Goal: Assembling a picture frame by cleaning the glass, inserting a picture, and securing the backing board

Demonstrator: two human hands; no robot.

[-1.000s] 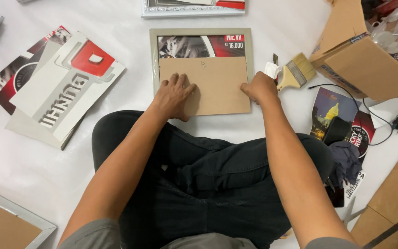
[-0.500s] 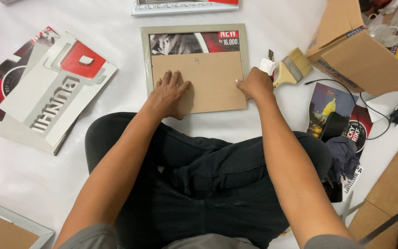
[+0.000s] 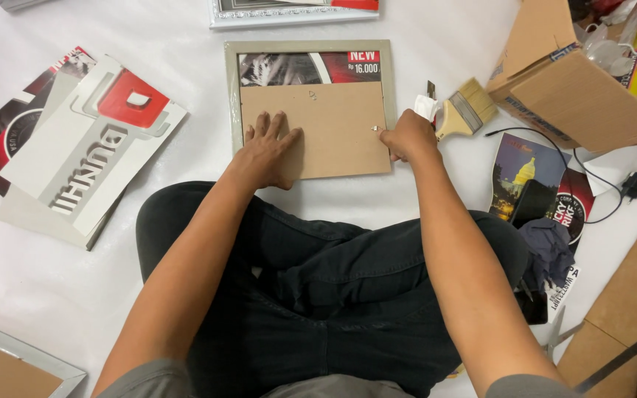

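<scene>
Sitting cross-legged on white floor [image 3: 422, 199]. Picture frame [image 3: 230, 96] lying face down just before my knees, brown backing board [image 3: 333, 125] sliding into it, top strip not yet covered. Left hand [image 3: 267, 151] pressing flat on board, fingers spread. Right hand [image 3: 407, 136] curled at right edge, pinching small metal tab there, I think. Next, I judge: pushing board fully up, bending tabs down. Paintbrush [image 3: 466, 110] resting beside.

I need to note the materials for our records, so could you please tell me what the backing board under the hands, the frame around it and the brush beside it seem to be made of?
The backing board looks like matt brown fibreboard or stiff card: flat, even, no sheen. The frame appears pale grey, possibly painted wood or plastic; I cannot tell which. The brush seems to have a light wooden handle, a metal band and tan bristles.
</scene>
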